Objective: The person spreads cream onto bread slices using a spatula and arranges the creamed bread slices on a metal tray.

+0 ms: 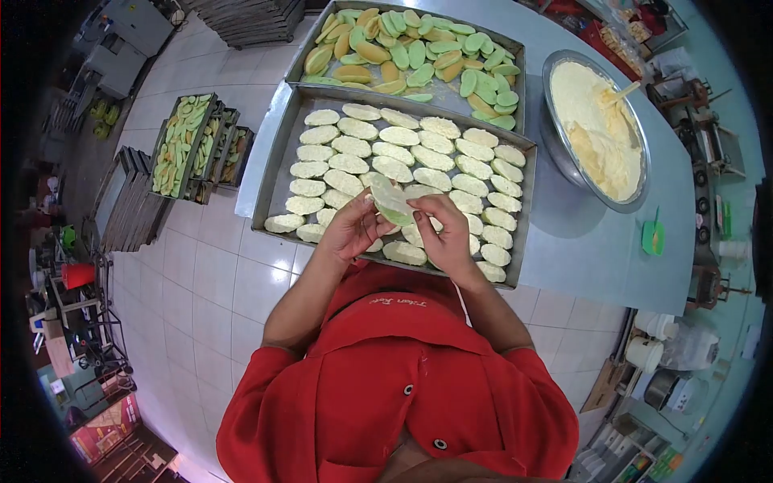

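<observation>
Over the near metal tray [530, 209], my left hand [354, 225] is closed on an oval green bread slice [390, 200] with a pale cream layer on it. The fingers of my right hand [441, 228] are pinched at the slice's right edge. Rows of cream-topped oval slices [435, 158] fill much of the tray beneath both hands. Directly behind it, a second metal tray [520, 60] holds a loose pile of green and brown uncoated slices [416, 53].
A steel bowl [549, 121] of cream with a spatula [626, 91] stands at the right on the metal table [596, 258]. Near it is a small green cup [653, 238]. Stacked trays [183, 145] of slices stand at left.
</observation>
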The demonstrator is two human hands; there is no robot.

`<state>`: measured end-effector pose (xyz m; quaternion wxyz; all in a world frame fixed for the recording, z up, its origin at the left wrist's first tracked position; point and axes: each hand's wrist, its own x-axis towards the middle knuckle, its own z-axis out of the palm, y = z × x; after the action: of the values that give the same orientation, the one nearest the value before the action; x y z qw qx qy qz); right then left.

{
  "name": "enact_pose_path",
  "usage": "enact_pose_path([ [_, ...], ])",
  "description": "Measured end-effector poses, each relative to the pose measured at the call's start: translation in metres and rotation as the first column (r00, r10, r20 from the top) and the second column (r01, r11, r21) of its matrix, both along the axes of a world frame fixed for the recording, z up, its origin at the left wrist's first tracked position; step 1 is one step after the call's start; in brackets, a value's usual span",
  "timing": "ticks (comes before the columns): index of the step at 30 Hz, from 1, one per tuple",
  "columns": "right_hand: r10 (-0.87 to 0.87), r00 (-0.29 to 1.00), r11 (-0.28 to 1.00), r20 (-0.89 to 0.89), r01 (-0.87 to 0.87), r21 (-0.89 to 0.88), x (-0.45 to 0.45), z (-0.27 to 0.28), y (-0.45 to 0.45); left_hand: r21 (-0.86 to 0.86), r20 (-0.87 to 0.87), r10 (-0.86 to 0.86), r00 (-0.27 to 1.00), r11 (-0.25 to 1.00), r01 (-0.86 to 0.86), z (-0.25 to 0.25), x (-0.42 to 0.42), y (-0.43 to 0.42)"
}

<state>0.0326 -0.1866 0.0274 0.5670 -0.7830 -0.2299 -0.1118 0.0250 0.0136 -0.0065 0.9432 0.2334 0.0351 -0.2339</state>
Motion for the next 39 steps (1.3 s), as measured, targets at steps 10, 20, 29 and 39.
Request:
enact_pose_path([
  [10, -0.121, 0.987, 0.954, 0.107, 0.146, -0.264, 0.002, 0.012, -0.015, -0.001, -0.066, -0.049, 0.997, 0.999, 0.049, -0.004, -0.010, 0.025],
  [20, 0.163, 0.986, 0.912, 0.023, -0.142, -0.384, -0.019, 0.043, -0.012, -0.001, -0.173, -0.002, 0.985, 1.000, 0.001, -0.021, -0.002, 0.021],
  [29, -0.050, 0.942, 0.879, 0.333, 0.199, -0.432, 0.006, 0.033, -0.010, -0.171, -0.077, -0.103, 0.992, 0.981, 0.089, -0.010, 0.007, 0.006],
  [39, -0.257, 0.966, 0.926, 0.013, 0.250, -0.284, 0.027, -0.007, -0.064, 0.088, 0.021, -0.119, 0.993, 0.989, 0.117, -0.008, 0.015, 0.001],
])
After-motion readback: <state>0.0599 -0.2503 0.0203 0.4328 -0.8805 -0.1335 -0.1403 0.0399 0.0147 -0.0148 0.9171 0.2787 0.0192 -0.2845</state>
